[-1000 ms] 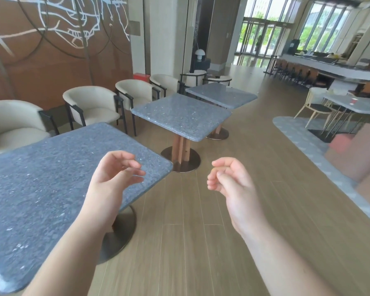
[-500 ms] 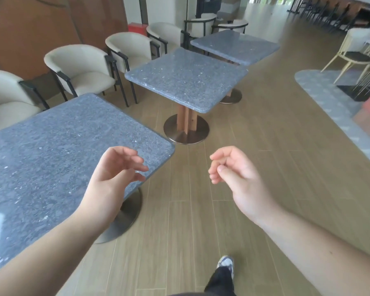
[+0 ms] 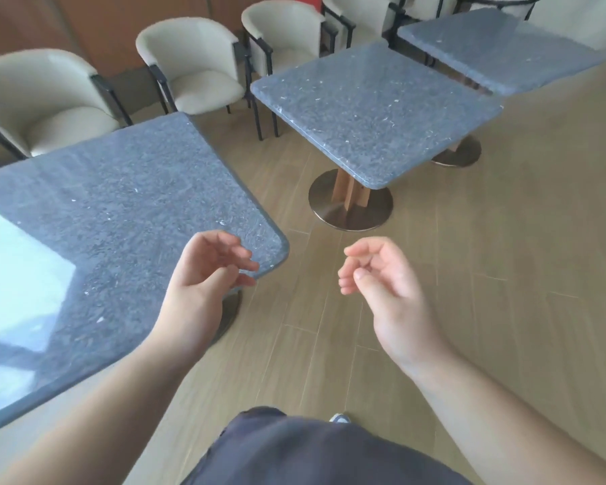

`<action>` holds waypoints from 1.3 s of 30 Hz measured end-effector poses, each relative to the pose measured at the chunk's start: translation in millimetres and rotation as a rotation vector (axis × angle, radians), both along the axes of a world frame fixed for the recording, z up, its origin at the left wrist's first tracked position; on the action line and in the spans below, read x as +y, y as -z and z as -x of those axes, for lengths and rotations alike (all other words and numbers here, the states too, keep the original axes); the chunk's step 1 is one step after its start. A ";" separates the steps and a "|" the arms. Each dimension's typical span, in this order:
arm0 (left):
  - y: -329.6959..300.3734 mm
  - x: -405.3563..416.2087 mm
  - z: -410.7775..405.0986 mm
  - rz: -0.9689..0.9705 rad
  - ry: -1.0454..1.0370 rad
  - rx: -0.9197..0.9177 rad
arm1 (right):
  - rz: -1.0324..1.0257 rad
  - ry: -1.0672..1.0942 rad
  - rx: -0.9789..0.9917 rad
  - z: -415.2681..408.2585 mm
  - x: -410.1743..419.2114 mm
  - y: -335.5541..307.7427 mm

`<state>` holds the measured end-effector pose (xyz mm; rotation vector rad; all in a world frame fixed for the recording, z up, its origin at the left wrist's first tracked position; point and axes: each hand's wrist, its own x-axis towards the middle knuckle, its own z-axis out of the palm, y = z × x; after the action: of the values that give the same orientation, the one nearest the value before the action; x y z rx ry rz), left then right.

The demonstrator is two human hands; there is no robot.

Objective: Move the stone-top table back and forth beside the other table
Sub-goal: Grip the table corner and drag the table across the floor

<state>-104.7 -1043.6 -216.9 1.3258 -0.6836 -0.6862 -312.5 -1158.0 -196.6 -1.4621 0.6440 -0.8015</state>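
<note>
Grip: left hand and right hand loosely curled, holding nothing; view since tilted down, near stone-top counter closer, untouched.

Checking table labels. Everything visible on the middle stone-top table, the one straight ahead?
The middle stone-top table has a square, blue-grey speckled slab with rounded corners, level, nothing on it. A short wooden post carries it on a round, brushed-metal base standing on the wood-plank floor. It stands apart from the near table and from the far table. A cream chair sits just behind it. Neither hand touches it.
</note>
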 end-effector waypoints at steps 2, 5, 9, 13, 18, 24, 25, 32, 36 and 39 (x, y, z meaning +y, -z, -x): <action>10.3 -16.8 2.0 -0.024 -0.072 0.040 | -0.051 -0.011 0.013 -6.7 -23.2 13.4; 27.7 -37.8 0.2 -0.069 -0.188 0.105 | -0.148 -0.015 0.033 -20.4 -51.9 34.2; 57.9 -65.4 -9.6 -0.131 -0.321 0.208 | -0.268 -0.038 0.110 -47.8 -88.2 65.5; 100.0 -96.4 -22.6 -0.217 -0.414 0.388 | -0.325 -0.077 0.296 -89.9 -129.4 102.3; 155.7 -138.1 -46.4 -0.275 -0.565 0.704 | -0.344 -0.164 0.520 -155.1 -184.2 149.5; 184.4 -183.7 -84.2 -0.371 -0.714 0.908 | -0.278 -0.311 0.789 -220.1 -234.8 179.9; 186.8 -190.9 -91.7 -0.376 -0.731 0.915 | -0.236 -0.372 0.819 -227.7 -242.1 181.5; 190.1 -223.0 -129.5 -0.368 -0.804 0.930 | -0.099 -0.556 0.920 -286.0 -288.5 189.9; 195.6 -219.6 -129.6 -0.418 -0.904 0.923 | -0.158 -0.584 0.979 -302.3 -298.3 212.4; 201.0 -219.5 -117.6 -0.425 -0.999 0.945 | -0.139 -0.686 1.069 -309.3 -305.5 229.0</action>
<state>13.0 -1263.1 -417.9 1.3170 0.8922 -0.5262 -3.2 -1463.5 -425.6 -1.7658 0.8563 0.6154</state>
